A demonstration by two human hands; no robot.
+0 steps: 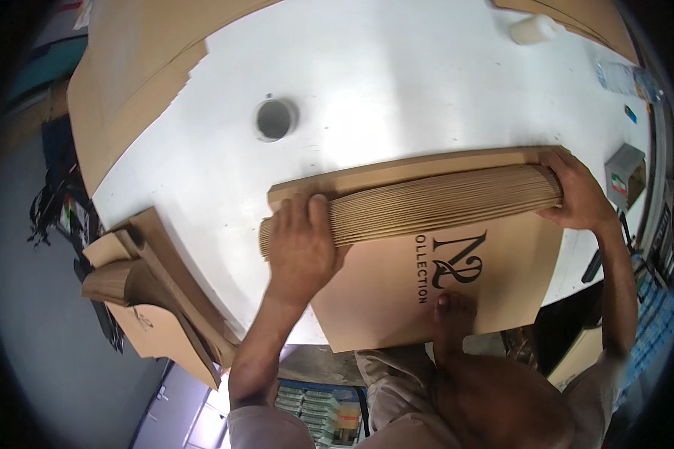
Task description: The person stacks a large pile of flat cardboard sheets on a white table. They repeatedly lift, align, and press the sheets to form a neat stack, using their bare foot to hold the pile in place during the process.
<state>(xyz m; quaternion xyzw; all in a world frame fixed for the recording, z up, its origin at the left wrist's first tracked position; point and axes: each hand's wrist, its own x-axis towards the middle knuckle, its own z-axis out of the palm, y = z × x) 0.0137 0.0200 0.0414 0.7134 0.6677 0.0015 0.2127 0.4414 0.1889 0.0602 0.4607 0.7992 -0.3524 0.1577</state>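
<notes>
1. In the head view, we see the layered brown paper stack [442,200] lying crosswise on the white table [397,90]; it rests over a flat brown printed piece [374,299], whose near edge reaches past the table's edge.
2. Our left hand [303,243] grasps the stack's left end, fingers curled over its top; our right hand [583,191] grasps the opposite end, its fingers over the far corner and the thumb low on the near side.
3. We judge each layer light and bendable, yet the bundle fairly heavy and stiff; its smooth faces could slide over one another, and the thin edges might crease under a hard pinch.
4. We would hold both ends, spreading pressure across all the layers; gripping the middle alone would probably let the ends sag or fan out.
</notes>
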